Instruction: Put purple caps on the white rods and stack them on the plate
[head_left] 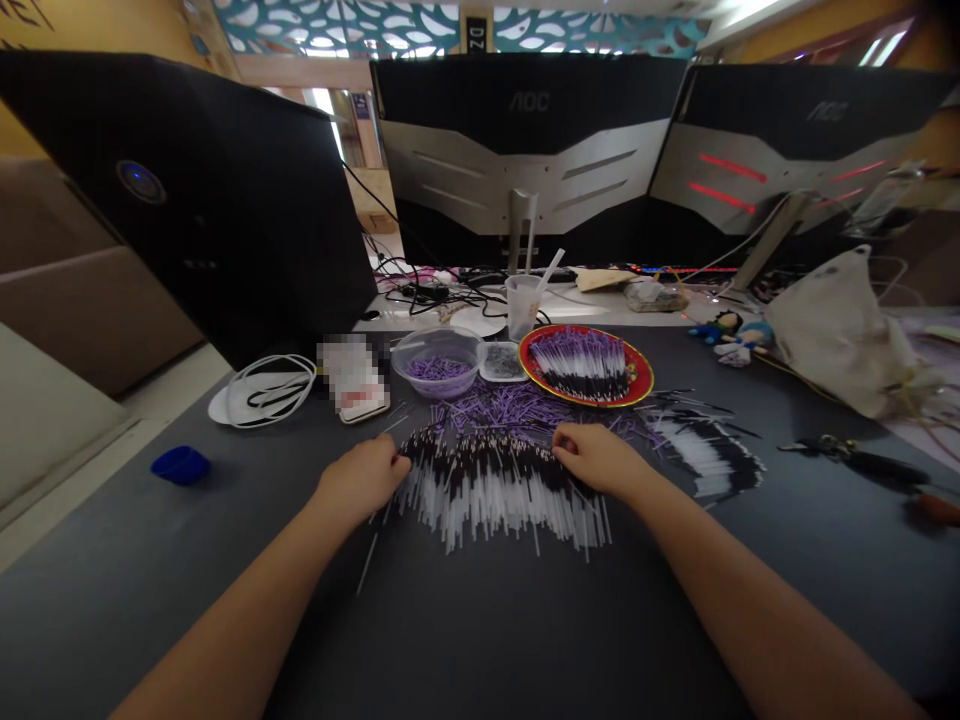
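Hundreds of thin white plastic sticks with black tips (pixel 499 500) lie heaped on the dark grey counter (pixel 187 570), between the hands. The left hand (pixel 364 478), loosely curled, touches the heap's left edge; the right hand (pixel 596 460), half closed, touches its right edge (whether either pinches any sticks, I cannot tell). Beyond them sit a clear plastic bowl of purple sticks (pixel 435 385) and, further right, a round red plate with a gold rim (pixel 523 365), loaded with more sticks. Behind, two black-and-silver monitors (pixel 525 170) both read "AOC".
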